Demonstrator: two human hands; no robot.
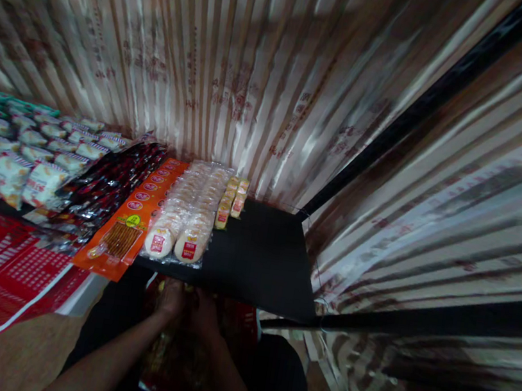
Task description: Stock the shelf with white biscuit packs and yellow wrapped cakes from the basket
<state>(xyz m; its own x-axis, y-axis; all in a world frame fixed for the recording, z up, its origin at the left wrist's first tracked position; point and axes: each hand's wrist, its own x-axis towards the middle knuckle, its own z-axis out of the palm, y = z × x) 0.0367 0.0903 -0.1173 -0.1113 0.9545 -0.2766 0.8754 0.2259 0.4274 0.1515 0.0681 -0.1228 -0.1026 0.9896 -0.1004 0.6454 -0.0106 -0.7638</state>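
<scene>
A large red bag (247, 323) sits between my knees, with gold-coloured small packs (171, 351) showing dimly inside it. My left hand (172, 297) is at the top of this bag, just below the shelf's front edge. Close beside it, my right hand (204, 310) reaches into the same spot. The fingers of both hands are lost in the dark, so what they grip, if anything, cannot be made out. Small yellow packs (223, 208) stand in two short rows on the shelf above, right of the clear-wrapped round white cakes (189, 247).
The black shelf (262, 254) carries an orange snack packet (127, 228), dark red shiny packets (107, 183) and rows of white packs (46, 181). A red printed sheet (2, 269) hangs at the left. Striped plastic sheeting (241, 63) backs the shelf; a black post (396, 130) slants up right.
</scene>
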